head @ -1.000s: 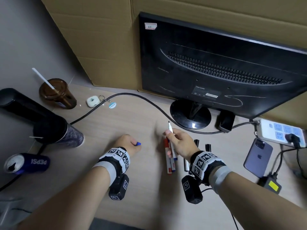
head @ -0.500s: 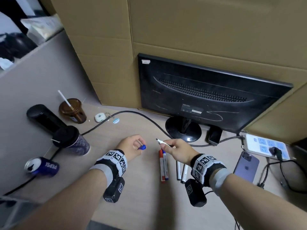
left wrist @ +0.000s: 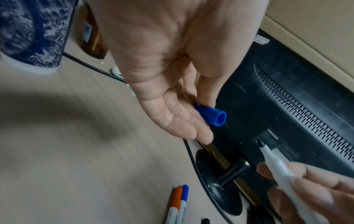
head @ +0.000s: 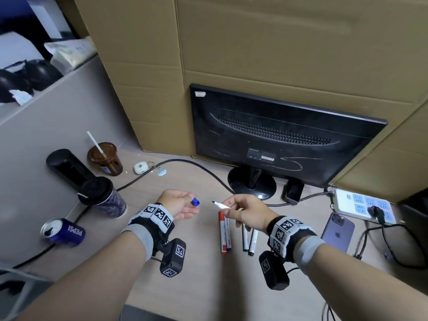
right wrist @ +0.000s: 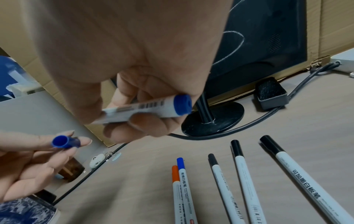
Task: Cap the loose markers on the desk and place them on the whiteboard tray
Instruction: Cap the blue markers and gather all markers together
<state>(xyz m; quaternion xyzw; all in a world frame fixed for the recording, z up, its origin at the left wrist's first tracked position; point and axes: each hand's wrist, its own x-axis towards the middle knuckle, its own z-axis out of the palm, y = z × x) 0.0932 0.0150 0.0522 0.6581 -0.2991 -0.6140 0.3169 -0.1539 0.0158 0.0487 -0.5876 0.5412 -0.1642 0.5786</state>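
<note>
Left hand (head: 179,205): raised above table (head: 196,281), thumb and fingers (left wrist: 184,121) pinching blue cap (head: 196,201), open end facing right.
Right hand (head: 247,213): raised, fingers curled round uncapped marker (head: 221,205), white barrel, blue end plug, dark tip pointing left at cap; small gap between tip and cap.
Capped markers on table, below right hand: red marker (head: 222,232) and blue marker (head: 228,231) touching side by side; black-capped markers (right wrist: 239,174) just right of pair.
Monitor (head: 278,135): far, back facing camera.
Phone (head: 338,230): right.
Pepsi can (head: 63,231): left, on side.
</note>
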